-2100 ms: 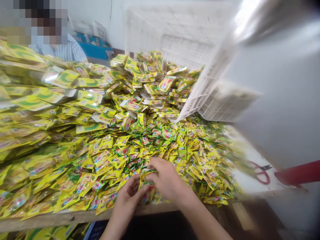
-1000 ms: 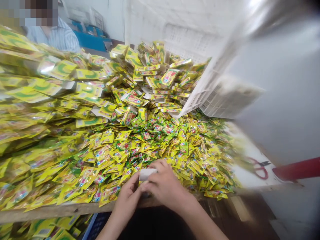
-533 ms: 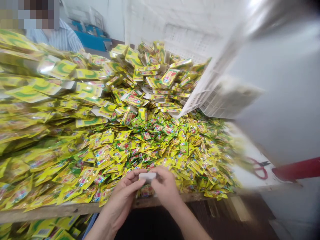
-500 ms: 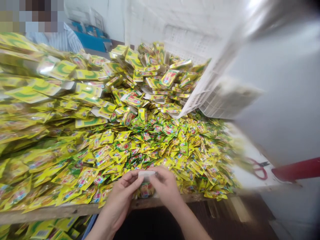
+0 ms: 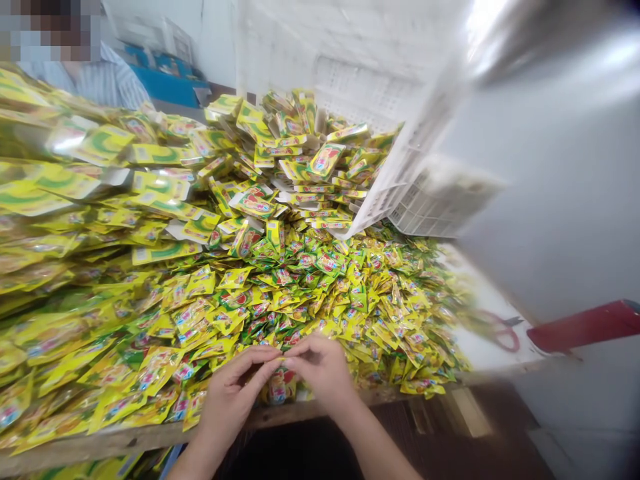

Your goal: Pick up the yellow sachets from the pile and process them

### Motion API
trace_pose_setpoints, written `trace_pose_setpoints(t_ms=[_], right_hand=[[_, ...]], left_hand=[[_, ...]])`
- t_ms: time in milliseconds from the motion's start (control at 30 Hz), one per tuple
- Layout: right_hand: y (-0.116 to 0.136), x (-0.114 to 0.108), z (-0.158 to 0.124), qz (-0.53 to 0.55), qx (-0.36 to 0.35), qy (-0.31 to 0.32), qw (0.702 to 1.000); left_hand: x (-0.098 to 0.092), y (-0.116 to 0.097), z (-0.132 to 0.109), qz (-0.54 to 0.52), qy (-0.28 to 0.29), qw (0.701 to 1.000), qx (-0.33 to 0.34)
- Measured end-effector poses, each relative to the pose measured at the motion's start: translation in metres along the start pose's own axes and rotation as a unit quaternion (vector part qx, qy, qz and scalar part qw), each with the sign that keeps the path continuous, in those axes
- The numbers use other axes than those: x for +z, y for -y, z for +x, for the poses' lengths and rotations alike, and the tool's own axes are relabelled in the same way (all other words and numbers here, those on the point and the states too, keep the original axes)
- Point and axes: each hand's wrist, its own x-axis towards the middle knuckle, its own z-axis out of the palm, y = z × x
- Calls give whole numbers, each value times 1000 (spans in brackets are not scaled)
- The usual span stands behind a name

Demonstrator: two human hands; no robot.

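Observation:
My left hand [image 5: 233, 383] and my right hand [image 5: 320, 373] meet near the front edge of the table. Fingertips of both pinch the top end of a small yellow printed box [image 5: 281, 388], which hangs upright between them with a red picture on its face. Fingers cover part of its upper edge. Just beyond the hands spreads a large heap of small yellow and green sachets [image 5: 300, 287].
Flattened or open yellow boxes [image 5: 253, 200] pile up behind the sachets, beside a white plastic crate [image 5: 395, 193] tipped on its side. Red-handled scissors [image 5: 505, 333] and a red cylindrical object [image 5: 585, 327] are at right. Across the heap sits a person in a striped shirt [image 5: 113, 80].
The white flap that showed at the top of the box is no longer visible; a thin yellow edge shows there. My fingertips have drawn closer together. The surroundings have shifted slightly left in view.

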Motion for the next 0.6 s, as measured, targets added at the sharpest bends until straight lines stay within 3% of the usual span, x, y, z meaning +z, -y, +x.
trace_pose_setpoints(t_ms=[167,300,400,500,533,600], right_hand=[[-13,-4,-15,-63,-107,2,992],[-22,-13,-29,-146,-183,15,972],[-7,-40,-18,-227,-216,55,948],[17,-80,13,-318,-235,-24,918],[25,-93,25,-401,-228,-42,886],[35,-114,46,-547,-198,-21,813]], left_hand=[[-3,5,-5,63,28,990,122],[2,-1,-6,76,78,981,162],[7,-4,-4,78,69,982,159],[4,-5,-6,82,-3,992,95],[-1,-6,-9,75,-48,995,49],[-16,-9,-22,53,-143,987,-41]])
